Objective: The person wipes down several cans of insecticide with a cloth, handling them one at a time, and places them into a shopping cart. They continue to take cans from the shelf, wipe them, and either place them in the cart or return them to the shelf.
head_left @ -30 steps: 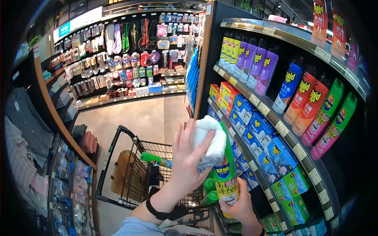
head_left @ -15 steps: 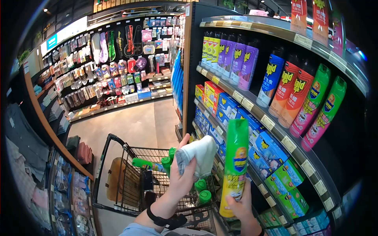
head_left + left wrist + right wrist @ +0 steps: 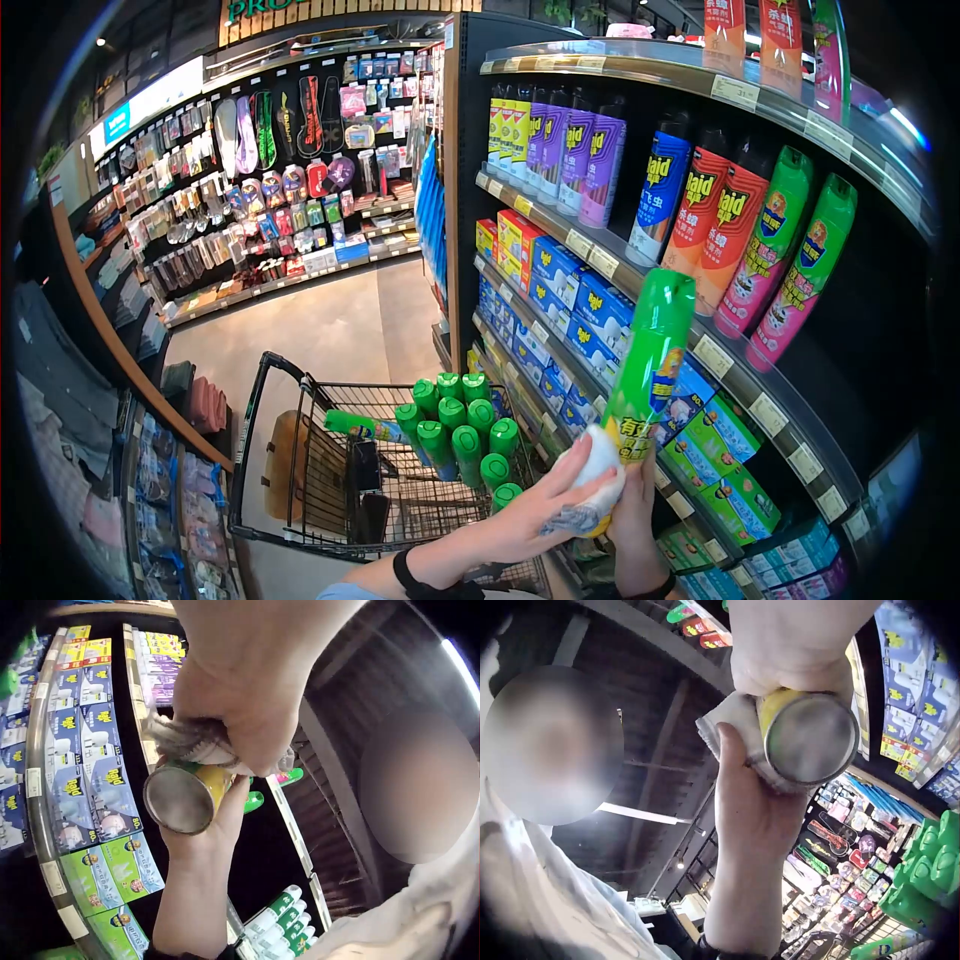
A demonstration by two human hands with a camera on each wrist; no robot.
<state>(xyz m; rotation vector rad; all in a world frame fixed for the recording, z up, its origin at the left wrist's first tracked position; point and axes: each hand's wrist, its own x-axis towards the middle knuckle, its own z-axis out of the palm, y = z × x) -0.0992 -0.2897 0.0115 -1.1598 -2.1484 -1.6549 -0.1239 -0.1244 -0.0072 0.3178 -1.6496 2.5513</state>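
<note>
My right hand (image 3: 632, 510) grips the lower part of a green and yellow spray can (image 3: 655, 335), which tilts with its green cap up and to the right. In my left hand (image 3: 555, 505) is a white cloth (image 3: 600, 460) with a grey edge, wrapped against the can's lower side. The can's round metal base (image 3: 180, 799) faces the left wrist view, the cloth (image 3: 199, 742) bunched just above it. From the right wrist view, the left thumb and palm (image 3: 750, 795) lie along the cloth (image 3: 739, 724) beside the base.
A black wire shopping cart (image 3: 262, 425) stands below, with several green-capped cans (image 3: 452, 412) upright in it and another green can (image 3: 350, 422) lying down. To the right, a shelf (image 3: 600, 262) carries spray cans (image 3: 780, 240) and boxes (image 3: 600, 320). Folded cloths (image 3: 207, 402) sit at left.
The cloth was at the can's upper part, came away from it, and is now on its lower side. The can has moved right and tilted. More of the cart's green caps show.
</note>
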